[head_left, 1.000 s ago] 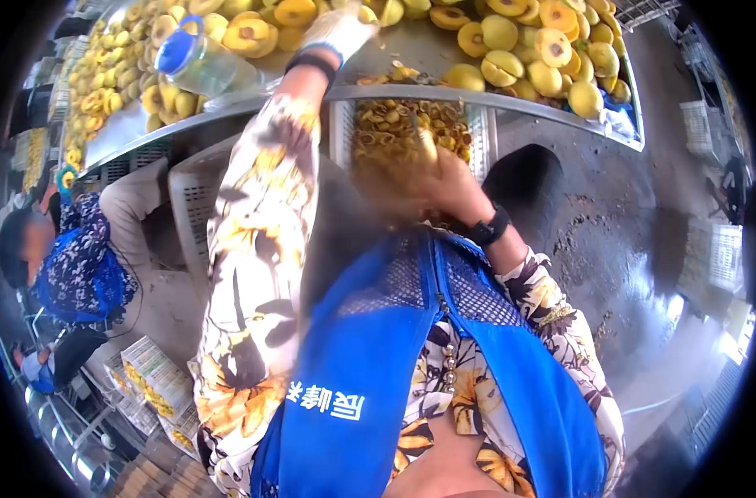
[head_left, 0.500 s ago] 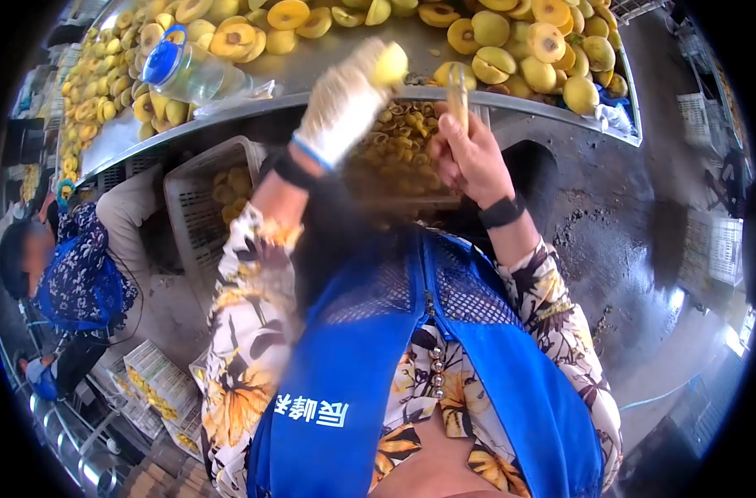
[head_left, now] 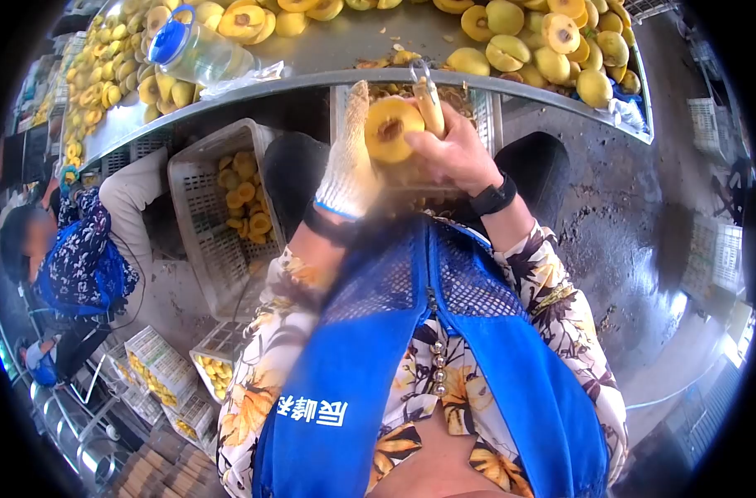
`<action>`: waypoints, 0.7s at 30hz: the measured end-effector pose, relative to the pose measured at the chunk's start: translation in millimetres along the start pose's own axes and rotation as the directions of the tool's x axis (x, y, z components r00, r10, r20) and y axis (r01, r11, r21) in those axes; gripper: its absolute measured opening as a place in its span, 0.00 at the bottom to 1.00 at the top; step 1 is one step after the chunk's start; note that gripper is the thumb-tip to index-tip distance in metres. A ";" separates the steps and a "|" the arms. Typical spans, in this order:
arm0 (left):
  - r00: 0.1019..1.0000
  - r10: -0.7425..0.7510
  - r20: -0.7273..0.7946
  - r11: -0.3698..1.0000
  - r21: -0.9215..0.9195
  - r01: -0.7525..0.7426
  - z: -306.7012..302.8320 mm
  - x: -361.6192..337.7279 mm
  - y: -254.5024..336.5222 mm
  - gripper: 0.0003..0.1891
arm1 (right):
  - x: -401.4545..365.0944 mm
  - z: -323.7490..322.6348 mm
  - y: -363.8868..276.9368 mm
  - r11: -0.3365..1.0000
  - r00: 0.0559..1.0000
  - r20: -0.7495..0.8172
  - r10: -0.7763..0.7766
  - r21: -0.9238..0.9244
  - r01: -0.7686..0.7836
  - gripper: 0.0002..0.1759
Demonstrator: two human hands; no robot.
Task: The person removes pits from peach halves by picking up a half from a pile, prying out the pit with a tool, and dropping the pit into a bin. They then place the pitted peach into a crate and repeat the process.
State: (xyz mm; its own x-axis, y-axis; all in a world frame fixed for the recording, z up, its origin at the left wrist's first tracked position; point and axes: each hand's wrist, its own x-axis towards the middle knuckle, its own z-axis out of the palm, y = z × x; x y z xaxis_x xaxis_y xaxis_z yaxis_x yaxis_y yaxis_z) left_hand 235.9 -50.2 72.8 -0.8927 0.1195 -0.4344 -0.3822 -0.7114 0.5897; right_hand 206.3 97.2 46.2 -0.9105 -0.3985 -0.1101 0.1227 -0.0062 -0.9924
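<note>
My left hand, in a whitish knit glove, holds a halved yellow fruit in front of the table edge, its brown centre facing up. Bare apart from a dark wristband, my right hand grips a tool with a light handle and a metal loop at its tip. The fingers of my right hand are close to the fruit's right side. Behind both hands, partly hidden, a light crate holds fruit pieces.
Yellow fruits are heaped on the metal table, beside a blue-lidded clear jar. A crate with fruit halves stands at left. A co-worker in blue sits farther left. More crates are at lower left.
My left hand has come back from above the table with a fruit, which now shows its cut face. My right hand has moved slightly left and down, the tool now beside the fruit.
</note>
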 end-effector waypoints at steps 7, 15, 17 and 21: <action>0.966 0.187 -0.179 0.976 0.143 -0.162 -17.1 17.3 -11.3 0.21 | -21.5 13.0 -17.2 0.772 0.989 -0.151 0.000 -0.628 -0.096 0.14; 0.835 0.545 0.073 0.644 0.601 -0.473 -2.8 13.8 -15.0 0.16 | -35.3 20.5 -4.7 0.782 0.997 -0.076 0.018 -0.620 -0.061 0.12; 0.760 0.646 0.074 0.553 0.641 -0.532 7.5 8.6 -21.6 0.15 | -37.0 21.6 -6.9 0.820 0.998 -0.064 0.026 -0.570 -0.058 0.11; 0.767 0.634 0.098 0.519 0.681 -0.516 -5.7 16.1 -25.2 0.14 | -37.1 30.6 -6.3 0.766 0.990 -0.141 0.014 -0.635 -0.101 0.10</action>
State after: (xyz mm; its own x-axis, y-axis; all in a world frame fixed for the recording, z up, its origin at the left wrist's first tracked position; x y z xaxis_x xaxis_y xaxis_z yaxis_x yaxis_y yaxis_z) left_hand 232.5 -34.3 47.1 -0.9505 -0.2914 0.1078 0.1001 0.0411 0.9941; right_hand 251.4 84.0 58.2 -0.9554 -0.2653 -0.1301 -0.0648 0.6178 -0.7837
